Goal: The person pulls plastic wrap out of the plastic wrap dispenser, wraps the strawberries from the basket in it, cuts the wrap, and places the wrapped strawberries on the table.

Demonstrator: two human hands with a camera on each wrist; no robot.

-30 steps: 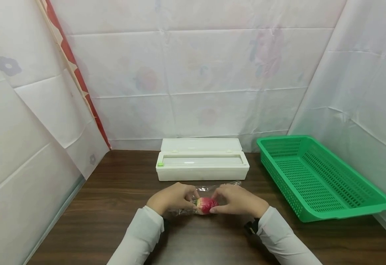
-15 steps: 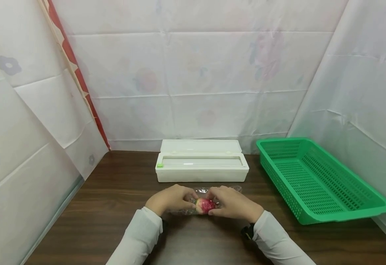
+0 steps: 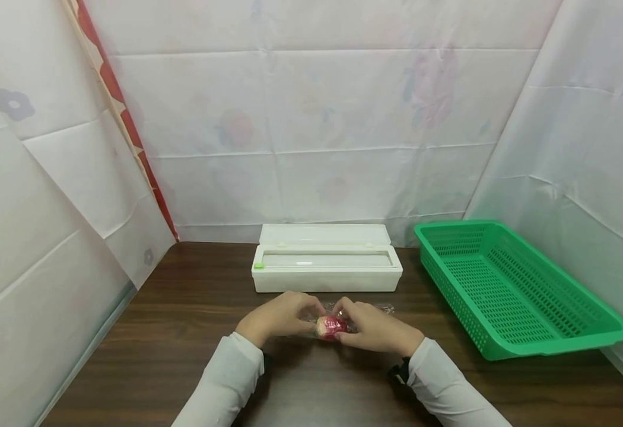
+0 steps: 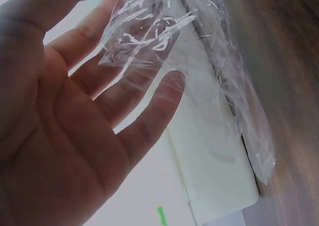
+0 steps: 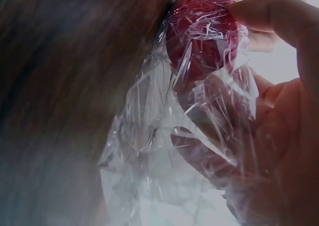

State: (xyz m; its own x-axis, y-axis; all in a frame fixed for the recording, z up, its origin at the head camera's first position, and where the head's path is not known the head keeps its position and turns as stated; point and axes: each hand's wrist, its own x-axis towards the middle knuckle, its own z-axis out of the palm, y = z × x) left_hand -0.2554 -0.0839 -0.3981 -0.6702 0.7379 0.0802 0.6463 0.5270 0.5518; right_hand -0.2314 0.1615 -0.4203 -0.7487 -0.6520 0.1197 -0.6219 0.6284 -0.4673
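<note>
A red strawberry, pale at its left end, lies in crinkled clear plastic wrap on the wooden table. My left hand pinches its left end between thumb and forefinger. From the right, my right hand grips the fruit, thumb in front and fingers behind. In the right wrist view, that thumb presses on the wrapped strawberry while loose film hangs below. The left wrist view has wrap trailing past the spread lower fingers, with a little green at the top edge.
Just behind the hands stands a white cling film dispenser box, its lid raised and a green slider at its left. A green slotted basket sits at the right. White sheets wall the table's back and sides.
The strawberry has turned within its wrap between my fingers, and its green end no longer shows. The film at its left has drawn in. Both hands stay almost in place.
</note>
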